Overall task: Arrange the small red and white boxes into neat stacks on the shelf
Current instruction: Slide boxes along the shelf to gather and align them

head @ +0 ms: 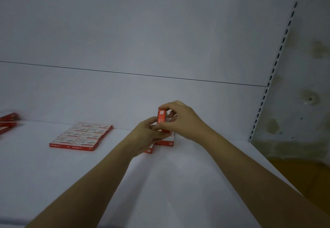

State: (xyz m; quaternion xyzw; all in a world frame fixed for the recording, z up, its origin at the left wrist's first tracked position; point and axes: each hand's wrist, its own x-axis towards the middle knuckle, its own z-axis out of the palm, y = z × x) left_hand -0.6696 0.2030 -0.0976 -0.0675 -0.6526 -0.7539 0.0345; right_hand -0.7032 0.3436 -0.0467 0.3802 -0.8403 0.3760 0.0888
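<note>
We see the right grip [178, 119] clenched around a small red box [161, 120], thumb on the near side and fingers curled over its top and far side; the box stands on end, a narrow red face toward us, raised a little above the white shelf [178, 183] and close to the back panel [142, 31]; the left grip [148, 135] meets it from below and to the left, fingers curled in against the lower part of that box, though we cannot tell whether it grasps the box or only touches it, since the fingers of both hands overlap there; just beneath the hands more red and white boxes lie flat on the shelf: a near box [165, 143] shows a red edge with white above it, and a further box [149, 150] just beside it is mostly hidden behind the left wrist; well apart to the left a block of flat boxes [81, 136] lies on the shelf, two columns by four rows, edges touching, printed tops up; at the far left a few loose boxes [8, 120] lie at uneven angles, cut off by the edge of view; on the right a slotted upright [273, 67] runs along the end of the back panel, with a stained wall [312, 67] beyond it; both bare forearms reach in from the bottom of the view
</note>
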